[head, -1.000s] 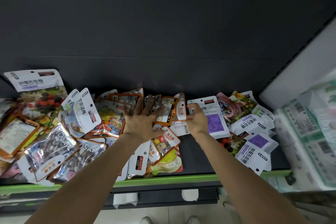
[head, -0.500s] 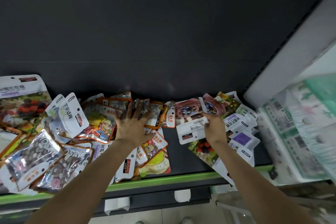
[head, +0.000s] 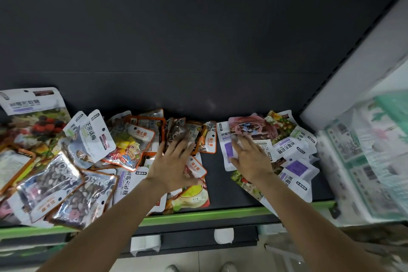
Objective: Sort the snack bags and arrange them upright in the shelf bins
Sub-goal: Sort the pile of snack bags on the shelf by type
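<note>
Many snack bags lie loose and flat on the dark shelf [head: 212, 161]. My left hand [head: 174, 161] lies spread, fingers straight, on the orange-trimmed bags [head: 192, 134] in the middle heap. My right hand [head: 249, 157] rests flat with straight fingers on a white bag with a purple panel [head: 228, 150] at the left edge of the right heap. A pink bag [head: 247, 126] lies just beyond its fingertips. More white and purple bags [head: 295, 168] are piled to its right. Clear bags of dark candy [head: 48, 185] lie at the front left.
The shelf has a green front lip [head: 198, 216] with white price-tag holders [head: 223, 235] below. A dark back wall [head: 198, 40] rises behind the bags. A white upright [head: 362, 68] and stacked green-printed packs [head: 364, 161] stand on the right. A bare strip of shelf separates the two heaps.
My right hand let go of the white bag it was holding and now lies flat on a purple-panel bag. My left hand stays spread on the middle heap, shifted slightly right.
</note>
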`<state>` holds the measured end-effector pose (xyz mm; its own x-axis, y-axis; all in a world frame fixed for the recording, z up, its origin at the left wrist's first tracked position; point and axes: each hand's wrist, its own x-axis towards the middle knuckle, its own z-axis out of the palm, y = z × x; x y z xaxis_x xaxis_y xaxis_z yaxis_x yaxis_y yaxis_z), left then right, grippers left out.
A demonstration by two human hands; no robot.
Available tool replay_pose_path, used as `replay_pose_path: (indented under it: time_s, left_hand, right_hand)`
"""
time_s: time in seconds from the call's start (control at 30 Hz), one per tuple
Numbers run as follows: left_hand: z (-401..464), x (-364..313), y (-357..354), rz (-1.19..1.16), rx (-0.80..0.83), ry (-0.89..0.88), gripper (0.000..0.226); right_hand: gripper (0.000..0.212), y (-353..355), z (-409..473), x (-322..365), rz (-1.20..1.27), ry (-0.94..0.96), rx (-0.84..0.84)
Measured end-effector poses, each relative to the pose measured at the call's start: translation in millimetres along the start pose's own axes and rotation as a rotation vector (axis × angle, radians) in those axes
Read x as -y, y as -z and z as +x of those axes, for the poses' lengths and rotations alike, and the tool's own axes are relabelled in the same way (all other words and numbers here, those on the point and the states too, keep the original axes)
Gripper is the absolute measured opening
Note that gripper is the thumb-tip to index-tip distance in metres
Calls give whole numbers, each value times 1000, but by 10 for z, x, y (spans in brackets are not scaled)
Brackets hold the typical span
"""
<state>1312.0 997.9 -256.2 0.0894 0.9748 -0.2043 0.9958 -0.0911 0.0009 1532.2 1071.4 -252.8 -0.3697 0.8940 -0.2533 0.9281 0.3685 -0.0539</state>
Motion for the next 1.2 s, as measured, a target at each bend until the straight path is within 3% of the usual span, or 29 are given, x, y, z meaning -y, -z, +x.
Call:
replay_pose_path:
  time_s: [0.07,0.17,0.27,0.4,0.6,0.77,0.87,1.0,1.07,1.2]
  left_hand:
    - [-46,29,-58,54,47,4,113]
    - [-71,69,-23,70,38,-10,96]
    - [-131,189,32,62,-92,-87,74]
    - [-212,325,5,-41,-218,-79,62]
    - [-192,367,15,-91,-80,-84,60]
    - [-196,410,-36,-16,12,-84,63]
    - [-191,409,-34,-10,25,-82,64]
    - [-205,373,-65,-44,25,-67,66]
    - [-202,361,-64,-51,32,-63,68]
    - [-179,370,-89,-79,36,-61,73]
  right_hand:
    - [70,-33,-39,-36,-26,-47,19]
    - [68,-33,-103,36,13,-85,-29]
    - [60,-15,-154,246,102,2,-107]
    - [59,-23,-153,589,358,112,15]
    - [80,-261,-117,826,434,-2,74]
    - [104,-317,-142,951,263,-45,185]
    - [87,-270,-122,848,206,-43,165]
    - [55,-201,-160,635,289,-113,-63]
    - [65,-192,-186,671,323,-135,-47]
    - [99,-233,-172,810,124,-155,64]
